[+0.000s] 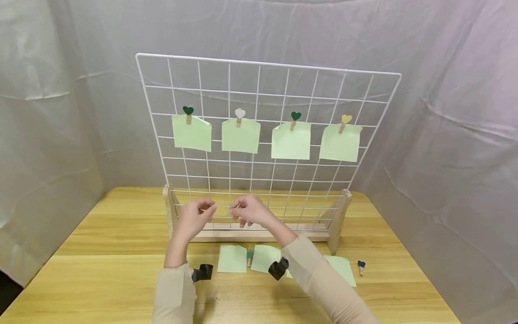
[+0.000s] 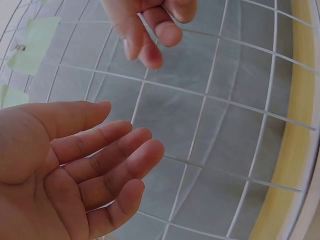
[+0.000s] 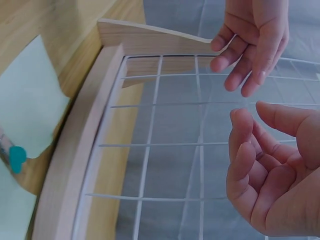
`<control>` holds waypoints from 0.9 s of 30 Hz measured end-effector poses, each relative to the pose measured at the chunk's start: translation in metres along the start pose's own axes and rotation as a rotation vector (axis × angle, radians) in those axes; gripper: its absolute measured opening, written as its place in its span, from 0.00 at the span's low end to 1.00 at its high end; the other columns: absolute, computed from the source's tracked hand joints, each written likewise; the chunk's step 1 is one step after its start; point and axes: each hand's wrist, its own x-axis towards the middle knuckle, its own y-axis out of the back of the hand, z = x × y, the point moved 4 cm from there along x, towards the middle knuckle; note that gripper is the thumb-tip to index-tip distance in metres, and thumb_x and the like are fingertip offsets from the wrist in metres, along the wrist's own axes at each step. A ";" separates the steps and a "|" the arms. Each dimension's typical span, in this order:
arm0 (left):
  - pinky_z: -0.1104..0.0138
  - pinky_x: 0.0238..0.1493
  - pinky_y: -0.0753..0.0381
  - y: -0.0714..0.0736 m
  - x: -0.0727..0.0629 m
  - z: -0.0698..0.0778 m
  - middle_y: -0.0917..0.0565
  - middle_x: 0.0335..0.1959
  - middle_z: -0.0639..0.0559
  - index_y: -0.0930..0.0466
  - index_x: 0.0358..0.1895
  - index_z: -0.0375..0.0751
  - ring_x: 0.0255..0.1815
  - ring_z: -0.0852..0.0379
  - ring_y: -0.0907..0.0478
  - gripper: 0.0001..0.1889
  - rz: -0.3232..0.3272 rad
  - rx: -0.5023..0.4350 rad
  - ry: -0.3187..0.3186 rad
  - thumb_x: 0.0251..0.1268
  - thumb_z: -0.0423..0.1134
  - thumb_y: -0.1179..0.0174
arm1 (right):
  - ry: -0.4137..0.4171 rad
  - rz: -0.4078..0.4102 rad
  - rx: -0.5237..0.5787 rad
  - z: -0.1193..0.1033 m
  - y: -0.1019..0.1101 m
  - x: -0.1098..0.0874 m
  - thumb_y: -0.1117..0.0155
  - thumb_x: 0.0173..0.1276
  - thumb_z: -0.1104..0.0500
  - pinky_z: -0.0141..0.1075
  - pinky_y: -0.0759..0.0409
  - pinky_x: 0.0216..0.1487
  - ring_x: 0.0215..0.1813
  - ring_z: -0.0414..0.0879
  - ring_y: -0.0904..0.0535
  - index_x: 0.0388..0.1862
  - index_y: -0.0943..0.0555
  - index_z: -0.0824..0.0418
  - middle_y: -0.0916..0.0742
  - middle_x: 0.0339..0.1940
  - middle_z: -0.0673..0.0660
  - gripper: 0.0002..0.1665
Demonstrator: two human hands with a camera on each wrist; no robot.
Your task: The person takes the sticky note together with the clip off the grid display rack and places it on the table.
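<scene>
My left hand (image 1: 196, 218) is in front of the lower part of a white wire grid (image 1: 243, 181). In the left wrist view its fingers (image 2: 107, 145) are spread and bent a little, holding nothing. Facing it, my right hand (image 1: 252, 210) has loosely curled fingers and also holds nothing; thumb and index finger are apart in the right wrist view. A gap separates the two hands. Higher on the grid, several pale green notes (image 1: 240, 137) hang from small wooden clothespins with heart tops, such as a white-heart clothespin (image 1: 240, 113) and a yellow-heart clothespin (image 1: 346, 119).
The grid stands in a wooden base (image 1: 259, 235) on the wooden table (image 1: 101, 270). Before the base lie more green notes (image 1: 232, 259), a teal-heart clothespin (image 1: 249, 256) and a blue-heart clothespin (image 1: 361, 266); my right sleeve (image 1: 319, 274) partly covers this row. Grey cloth hangs behind.
</scene>
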 end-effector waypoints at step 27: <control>0.64 0.29 0.26 0.026 0.015 0.031 0.19 0.30 0.42 0.22 0.40 0.29 0.27 0.51 0.24 0.10 0.085 0.061 -0.102 0.61 0.33 0.46 | 0.082 0.028 -0.143 -0.057 0.019 0.008 0.42 0.63 0.60 0.32 0.29 0.15 0.16 0.45 0.24 0.36 0.21 0.63 0.17 0.24 0.57 0.07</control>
